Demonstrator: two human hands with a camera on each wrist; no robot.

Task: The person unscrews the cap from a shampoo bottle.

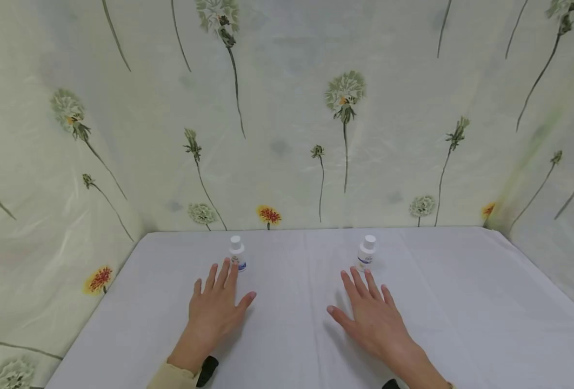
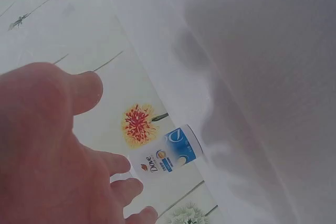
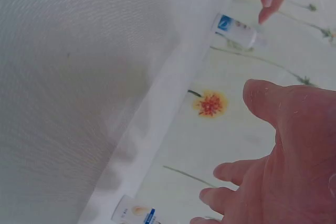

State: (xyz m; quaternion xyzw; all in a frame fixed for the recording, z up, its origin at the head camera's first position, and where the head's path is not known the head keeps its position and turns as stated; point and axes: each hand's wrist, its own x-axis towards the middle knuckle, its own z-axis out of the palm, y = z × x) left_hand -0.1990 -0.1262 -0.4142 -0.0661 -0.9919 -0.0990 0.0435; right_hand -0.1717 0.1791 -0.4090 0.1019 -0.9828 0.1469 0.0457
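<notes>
Two small white Dove bottles with white caps stand upright on the white-covered table. In the head view the left bottle [image 1: 236, 249] is just beyond the fingertips of my left hand [image 1: 215, 310], which overlap its lower part. My right hand [image 1: 372, 319] reaches toward the right bottle [image 1: 366, 253], its fingertips close to the base. Both hands are held over the cloth, palms down, fingers straight and spread, with nothing in them. The left wrist view shows the left bottle's blue label [image 2: 179, 146]. In the right wrist view, the right bottle [image 3: 134, 211] is partly cut off at the bottom edge.
A white cloth [image 1: 287, 346] covers the table. Behind it and along both sides hangs a pale curtain [image 1: 277, 162] printed with dandelions and orange flowers. A dark band [image 1: 207, 371] is at the left wrist, by a beige sleeve [image 1: 172, 376].
</notes>
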